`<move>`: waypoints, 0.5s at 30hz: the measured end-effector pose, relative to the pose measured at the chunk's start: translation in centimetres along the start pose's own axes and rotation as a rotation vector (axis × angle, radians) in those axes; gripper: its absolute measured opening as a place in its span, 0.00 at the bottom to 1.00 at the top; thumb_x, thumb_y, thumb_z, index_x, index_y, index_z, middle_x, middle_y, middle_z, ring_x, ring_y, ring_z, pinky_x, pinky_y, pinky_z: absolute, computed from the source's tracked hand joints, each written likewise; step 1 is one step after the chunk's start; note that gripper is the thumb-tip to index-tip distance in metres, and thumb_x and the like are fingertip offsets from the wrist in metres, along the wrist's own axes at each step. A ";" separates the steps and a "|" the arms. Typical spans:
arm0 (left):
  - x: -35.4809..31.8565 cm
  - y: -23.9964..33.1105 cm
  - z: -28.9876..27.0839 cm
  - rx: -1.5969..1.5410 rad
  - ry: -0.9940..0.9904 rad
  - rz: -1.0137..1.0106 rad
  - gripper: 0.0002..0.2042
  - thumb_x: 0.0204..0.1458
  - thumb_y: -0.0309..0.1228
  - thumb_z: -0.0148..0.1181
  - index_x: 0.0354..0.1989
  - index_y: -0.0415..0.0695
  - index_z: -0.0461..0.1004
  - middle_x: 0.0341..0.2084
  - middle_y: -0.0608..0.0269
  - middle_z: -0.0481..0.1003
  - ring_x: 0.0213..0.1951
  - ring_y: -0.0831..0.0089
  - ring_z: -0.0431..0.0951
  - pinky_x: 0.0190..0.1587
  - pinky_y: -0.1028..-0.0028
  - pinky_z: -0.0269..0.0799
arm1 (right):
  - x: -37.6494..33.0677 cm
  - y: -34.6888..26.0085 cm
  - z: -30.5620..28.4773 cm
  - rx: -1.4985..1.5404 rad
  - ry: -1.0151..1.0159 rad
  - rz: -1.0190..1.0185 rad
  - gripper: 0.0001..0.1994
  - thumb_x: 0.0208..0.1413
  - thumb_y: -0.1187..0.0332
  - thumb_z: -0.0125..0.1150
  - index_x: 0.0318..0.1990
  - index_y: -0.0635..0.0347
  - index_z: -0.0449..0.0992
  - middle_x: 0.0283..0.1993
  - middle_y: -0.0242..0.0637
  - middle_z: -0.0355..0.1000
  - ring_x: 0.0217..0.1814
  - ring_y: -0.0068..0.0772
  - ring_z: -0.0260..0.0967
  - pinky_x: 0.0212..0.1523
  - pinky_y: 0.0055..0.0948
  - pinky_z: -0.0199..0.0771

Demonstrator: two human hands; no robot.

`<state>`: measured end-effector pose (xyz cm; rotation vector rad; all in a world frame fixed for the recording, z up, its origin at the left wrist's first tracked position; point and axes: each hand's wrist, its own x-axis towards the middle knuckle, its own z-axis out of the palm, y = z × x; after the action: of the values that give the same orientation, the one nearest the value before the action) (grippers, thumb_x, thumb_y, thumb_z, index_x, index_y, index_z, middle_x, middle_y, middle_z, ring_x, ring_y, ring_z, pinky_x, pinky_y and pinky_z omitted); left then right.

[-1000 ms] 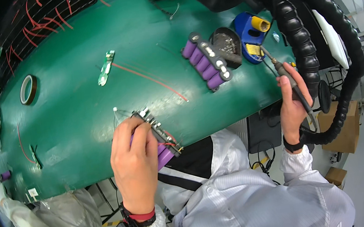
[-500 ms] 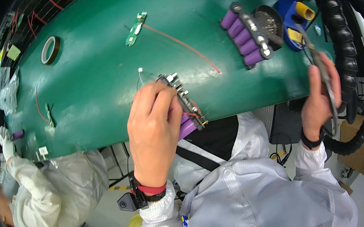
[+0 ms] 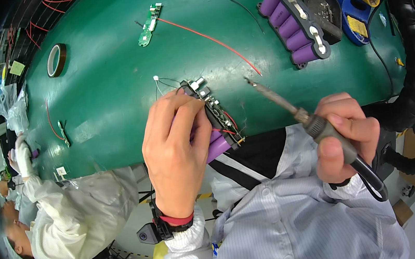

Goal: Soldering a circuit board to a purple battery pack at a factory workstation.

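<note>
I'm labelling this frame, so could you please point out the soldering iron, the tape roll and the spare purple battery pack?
soldering iron (image 3: 272, 96), head view, on its metal shaft.
tape roll (image 3: 56, 60), head view, on its outer band.
spare purple battery pack (image 3: 289, 27), head view, on a middle cell.

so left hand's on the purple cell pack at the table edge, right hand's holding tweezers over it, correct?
Not quite. The left hand does grip the purple cell pack at the edge of the green table, but the right hand holds a soldering iron, not tweezers, its tip pointing toward the pack. The head view shows it.
</note>
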<state>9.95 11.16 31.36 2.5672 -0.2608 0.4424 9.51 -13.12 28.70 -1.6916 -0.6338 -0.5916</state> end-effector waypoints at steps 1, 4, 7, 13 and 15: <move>0.1 0.0 0.0 0.004 -0.008 0.006 0.07 0.46 0.15 0.66 0.34 0.37 0.79 0.36 0.56 0.79 0.46 0.58 0.83 0.47 0.65 0.78 | 0.3 0.1 0.4 0.016 -0.018 0.054 0.18 0.58 0.67 0.68 0.50 0.67 0.69 0.36 0.46 0.74 0.31 0.36 0.71 0.33 0.35 0.73; -0.1 -0.2 0.2 0.008 -0.017 0.028 0.09 0.45 0.15 0.67 0.34 0.37 0.77 0.36 0.56 0.77 0.45 0.54 0.81 0.46 0.62 0.78 | 1.4 0.5 1.5 0.085 0.021 0.141 0.08 0.54 0.75 0.66 0.39 0.68 0.73 0.30 0.43 0.76 0.25 0.33 0.71 0.28 0.32 0.70; 0.1 0.0 0.2 0.011 -0.030 0.033 0.09 0.45 0.16 0.68 0.34 0.37 0.78 0.36 0.57 0.77 0.46 0.55 0.81 0.46 0.62 0.78 | 1.4 0.8 2.0 0.106 0.050 0.233 0.04 0.50 0.79 0.65 0.31 0.67 0.74 0.26 0.42 0.77 0.22 0.32 0.71 0.25 0.29 0.68; 0.0 0.4 0.2 0.035 -0.049 -0.028 0.11 0.42 0.14 0.68 0.35 0.38 0.79 0.36 0.58 0.78 0.46 0.54 0.82 0.46 0.63 0.79 | 1.9 1.1 2.2 0.130 -0.020 0.351 0.06 0.50 0.79 0.66 0.29 0.66 0.73 0.24 0.40 0.76 0.20 0.31 0.71 0.23 0.27 0.70; 0.2 0.5 0.2 0.044 -0.056 -0.031 0.12 0.41 0.13 0.68 0.35 0.38 0.80 0.36 0.58 0.79 0.46 0.54 0.82 0.47 0.64 0.80 | 2.1 1.1 2.6 0.127 -0.010 0.393 0.08 0.50 0.77 0.69 0.27 0.66 0.73 0.22 0.39 0.75 0.19 0.30 0.72 0.22 0.27 0.72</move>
<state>10.03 10.60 31.51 2.6254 -0.2330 0.3686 11.88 -10.57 28.88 -1.6416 -0.3239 -0.2567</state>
